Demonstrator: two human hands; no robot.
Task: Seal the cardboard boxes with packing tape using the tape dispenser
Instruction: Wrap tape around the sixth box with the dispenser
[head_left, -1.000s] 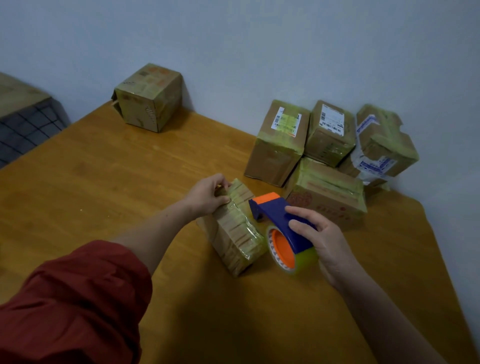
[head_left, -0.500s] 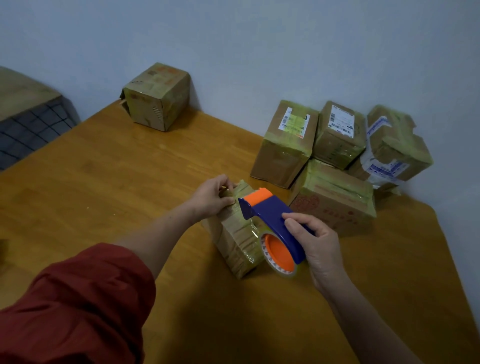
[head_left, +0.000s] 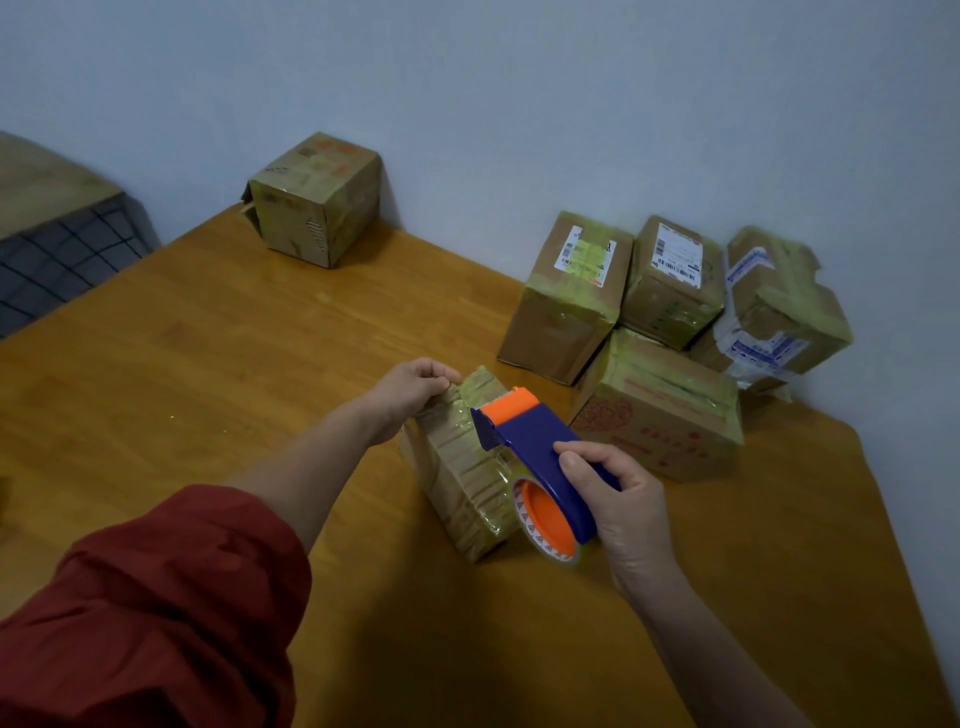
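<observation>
Dispenser (head_left: 540, 447) has moved. A second ago it sat low beside the box (head_left: 457, 483), on the box's right. I've since lifted it up and over. Its orange roller (head_left: 511, 405) is now over the top face near the far end, just beside my left hand (head_left: 415, 389). The roll (head_left: 548, 519) hangs off the box's near right corner.

Right hand (head_left: 618, 499): fingers curled round the blue handle, thumb on top, firm grip.
Left hand: fingers curled, pinching the box's far top edge and holding it down on the worktop (head_left: 234, 364). It has barely shifted in that second.

The box lies mid-worktop, long axis running away from me, with many tape bands already on it.

My read: the head is at the start of another pass. I can't tell whether the tape has tacked down yet, because the blade end hides the contact.
Next, probably: press down and pull toward me along the top, left hand bracing against the pull.
Risk: the box looks light and could slide or tip if the left grip slackens.

The pile (head_left: 660, 410) by the wall and the lone box (head_left: 317, 202) at the far corner both show tape. I can't tell whether they need more.
</observation>
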